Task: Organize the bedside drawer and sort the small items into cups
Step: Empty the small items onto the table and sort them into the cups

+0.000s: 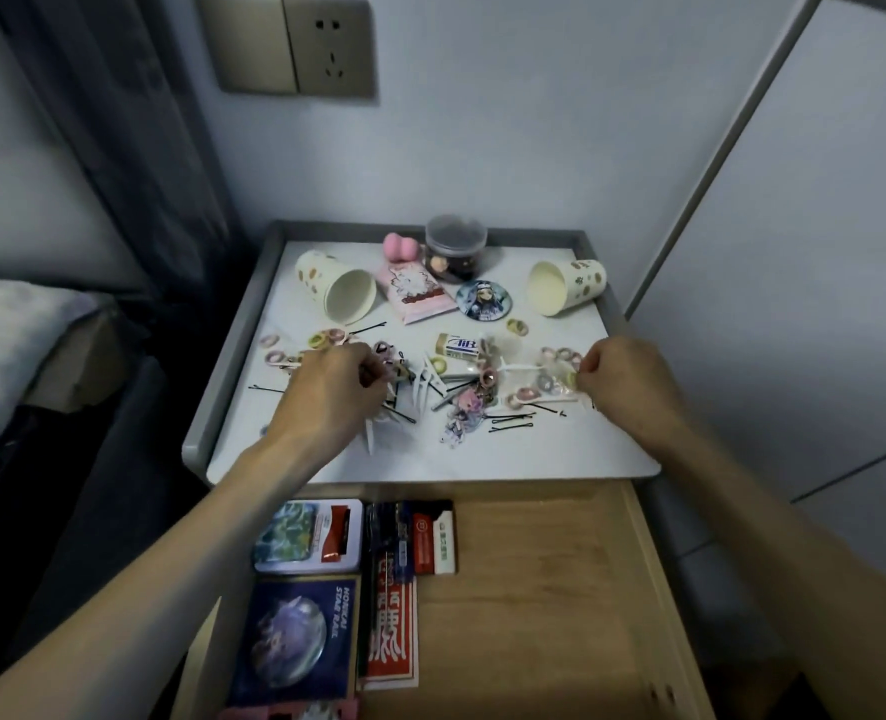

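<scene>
1. Nearest: drawer (534, 589) stands open, flat packets along its left side, bare wood at right.
2. Left hand (334, 392): fingers curled down into the mixed heap on the tabletop (482, 454). Grip hidden; cannot tell what it holds.
3. Right hand (623, 379): thumb and forefinger pinch a hair tie (571, 379) at the edge of the right cluster.
4. Judgement: sort by kind. Ties lift easily; bobby pins (511, 423) lie flat, so tip one end up before pinching.
5. Left cup (339, 291) and right cup (565, 285) lie on their sides beyond the heaps. Best stood upright first, or dropped items will likely roll out.
6. Farthest: lidded jar (454, 249) near the rear rim.
</scene>
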